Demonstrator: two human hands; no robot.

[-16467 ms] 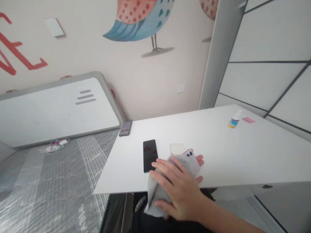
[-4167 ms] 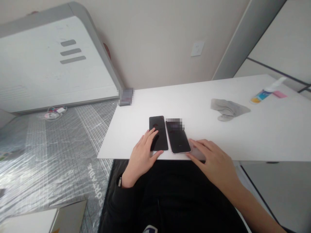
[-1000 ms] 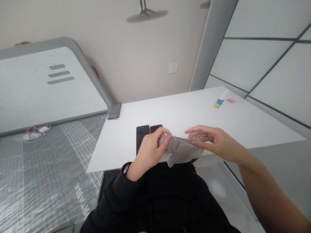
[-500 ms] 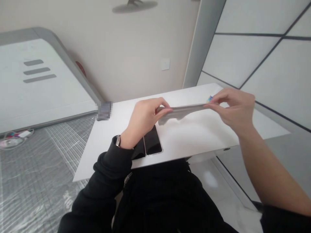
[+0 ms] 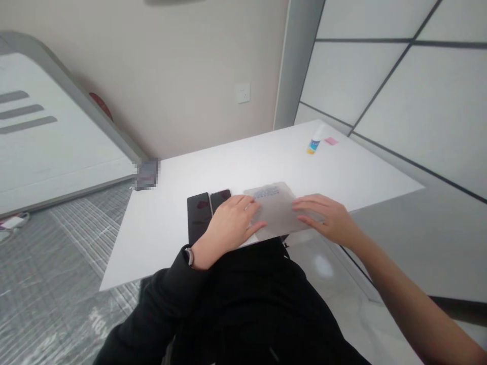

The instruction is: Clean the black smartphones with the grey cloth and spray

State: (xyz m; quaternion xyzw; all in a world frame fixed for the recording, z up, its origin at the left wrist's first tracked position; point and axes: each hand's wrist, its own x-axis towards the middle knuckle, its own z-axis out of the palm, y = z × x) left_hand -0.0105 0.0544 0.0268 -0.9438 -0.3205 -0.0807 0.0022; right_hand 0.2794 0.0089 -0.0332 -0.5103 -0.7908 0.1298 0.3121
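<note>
A thin, pale, see-through sheet, perhaps a plastic bag (image 5: 276, 210), lies flat on the white table (image 5: 167, 203) at its front edge, with blurred blue print at its far end. My left hand (image 5: 233, 220) rests on its left side, fingers outstretched. On the right side, the spread fingers of my right hand (image 5: 323, 215) touch it. Two dark-screened phones lie side by side left of the sheet: one phone (image 5: 198, 215) shows mostly, while my left hand covers much of the other phone (image 5: 219, 197).
A small white tube with a blue-and-yellow label (image 5: 314, 145) lies at the back right, beside a pink slip (image 5: 331, 141). A blurred-out dark object (image 5: 147, 174) sits at the back left corner. Behind the table is a wall with a socket (image 5: 243, 93).
Both hands have come down from holding the sheet up edge-on, and it now lies flat on the table. My fingers have loosened. The view has shifted slightly, showing the tube and pink slip.
</note>
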